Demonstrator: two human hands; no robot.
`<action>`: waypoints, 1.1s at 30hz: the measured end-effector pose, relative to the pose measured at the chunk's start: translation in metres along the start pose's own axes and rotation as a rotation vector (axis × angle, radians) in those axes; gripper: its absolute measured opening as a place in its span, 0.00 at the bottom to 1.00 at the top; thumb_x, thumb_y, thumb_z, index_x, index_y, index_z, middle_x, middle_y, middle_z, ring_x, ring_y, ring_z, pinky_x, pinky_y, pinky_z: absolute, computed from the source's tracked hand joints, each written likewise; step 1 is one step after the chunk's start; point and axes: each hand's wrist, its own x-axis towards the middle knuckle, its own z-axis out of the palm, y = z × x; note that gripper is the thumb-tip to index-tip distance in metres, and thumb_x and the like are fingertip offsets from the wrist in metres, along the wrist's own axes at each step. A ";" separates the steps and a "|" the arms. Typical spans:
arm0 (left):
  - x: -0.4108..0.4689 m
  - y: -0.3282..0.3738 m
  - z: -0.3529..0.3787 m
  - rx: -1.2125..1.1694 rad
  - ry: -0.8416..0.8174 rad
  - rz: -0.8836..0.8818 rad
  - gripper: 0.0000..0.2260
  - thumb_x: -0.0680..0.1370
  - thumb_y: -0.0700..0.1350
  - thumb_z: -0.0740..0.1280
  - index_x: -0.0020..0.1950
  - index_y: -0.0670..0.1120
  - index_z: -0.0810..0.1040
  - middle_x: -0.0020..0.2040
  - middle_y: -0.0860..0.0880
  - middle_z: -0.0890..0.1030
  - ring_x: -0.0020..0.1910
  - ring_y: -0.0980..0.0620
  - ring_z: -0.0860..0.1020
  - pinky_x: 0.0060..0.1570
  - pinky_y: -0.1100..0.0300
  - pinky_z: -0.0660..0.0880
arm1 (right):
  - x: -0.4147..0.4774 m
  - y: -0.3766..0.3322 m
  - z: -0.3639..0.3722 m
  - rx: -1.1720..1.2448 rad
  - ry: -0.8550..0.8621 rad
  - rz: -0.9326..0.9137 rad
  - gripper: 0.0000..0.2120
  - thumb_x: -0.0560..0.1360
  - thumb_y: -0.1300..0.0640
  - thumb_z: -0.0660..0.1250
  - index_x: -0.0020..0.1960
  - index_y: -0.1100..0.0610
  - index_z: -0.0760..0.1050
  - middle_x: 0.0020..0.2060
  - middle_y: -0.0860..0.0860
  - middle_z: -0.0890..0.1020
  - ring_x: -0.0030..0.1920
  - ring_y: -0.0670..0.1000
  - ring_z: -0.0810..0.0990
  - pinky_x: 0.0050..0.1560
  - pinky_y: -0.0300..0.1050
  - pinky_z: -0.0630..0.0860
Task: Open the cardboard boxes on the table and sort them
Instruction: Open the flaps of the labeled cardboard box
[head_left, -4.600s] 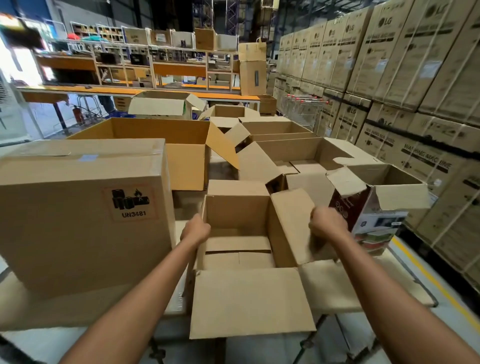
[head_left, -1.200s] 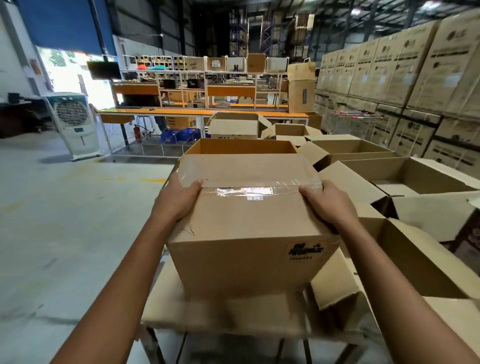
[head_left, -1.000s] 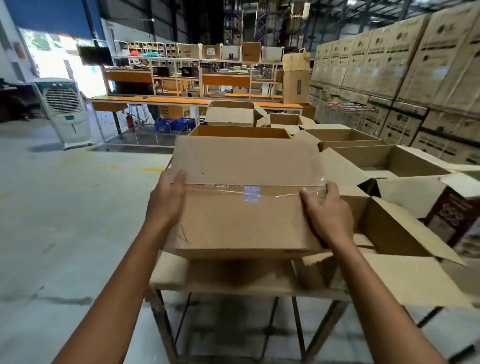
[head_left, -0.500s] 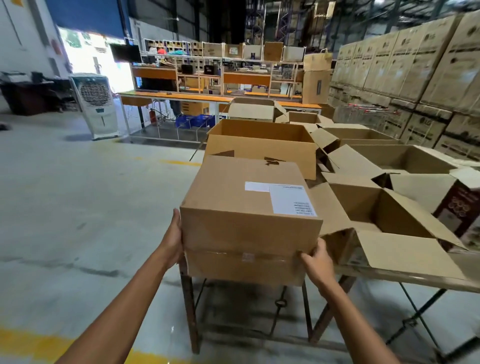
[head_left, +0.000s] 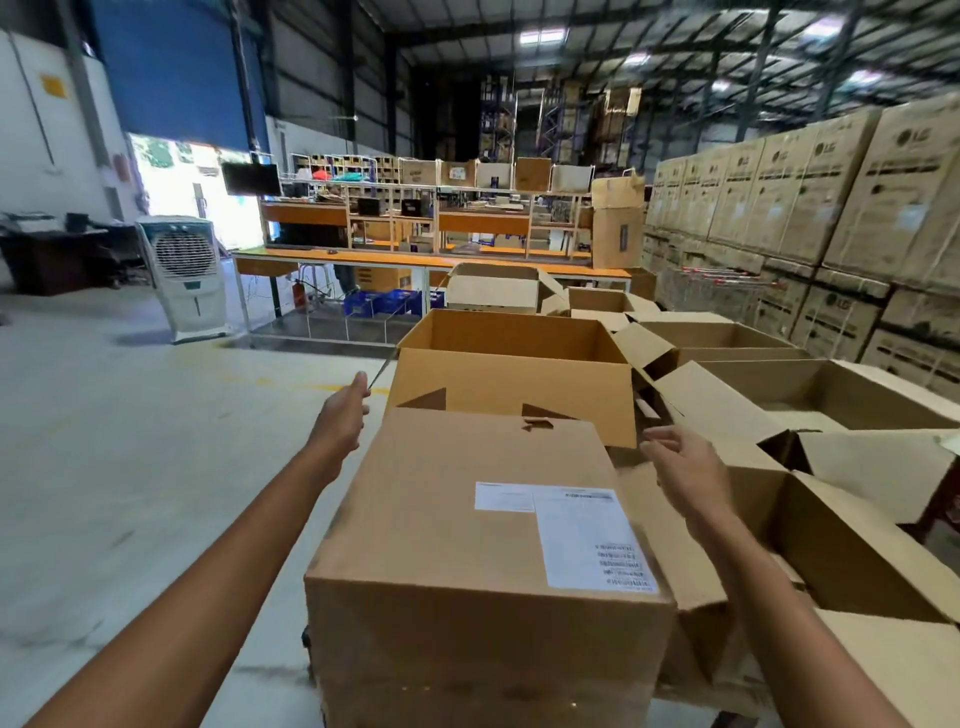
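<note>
Warehouse: grey concrete floor (head_left: 104, 467), blue roller door (head_left: 171, 73) (daylight below it), white air cooler (head_left: 182, 275), orange bench (head_left: 431, 257), stacked cartons (head_left: 831, 208) right, ceiling lights (head_left: 540, 36) on.

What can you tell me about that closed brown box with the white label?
The closed brown cardboard box sits upright nearest the camera. A white printed label lies on its top's right side; a small tear marks the far edge. Neither the left hand nor the right hand appears to touch it.
</note>
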 end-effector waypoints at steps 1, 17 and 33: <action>0.015 0.007 0.013 0.076 0.006 0.043 0.24 0.84 0.61 0.51 0.63 0.44 0.74 0.62 0.42 0.76 0.58 0.43 0.73 0.58 0.47 0.70 | 0.019 -0.009 0.011 -0.021 -0.027 -0.009 0.13 0.79 0.55 0.65 0.63 0.54 0.76 0.56 0.51 0.79 0.55 0.52 0.77 0.50 0.49 0.77; 0.125 -0.035 0.092 0.974 -0.057 -0.076 0.34 0.80 0.68 0.46 0.71 0.45 0.72 0.68 0.40 0.75 0.66 0.38 0.73 0.61 0.46 0.70 | 0.172 0.049 0.128 -0.143 -0.407 0.325 0.42 0.65 0.34 0.76 0.68 0.60 0.71 0.61 0.60 0.79 0.55 0.60 0.80 0.59 0.56 0.79; 0.009 0.074 0.004 0.381 0.349 0.314 0.25 0.82 0.65 0.51 0.44 0.45 0.75 0.43 0.46 0.79 0.43 0.46 0.77 0.40 0.55 0.68 | 0.026 -0.103 0.011 0.095 -0.025 -0.162 0.24 0.70 0.39 0.74 0.58 0.49 0.71 0.51 0.49 0.77 0.52 0.52 0.76 0.50 0.50 0.76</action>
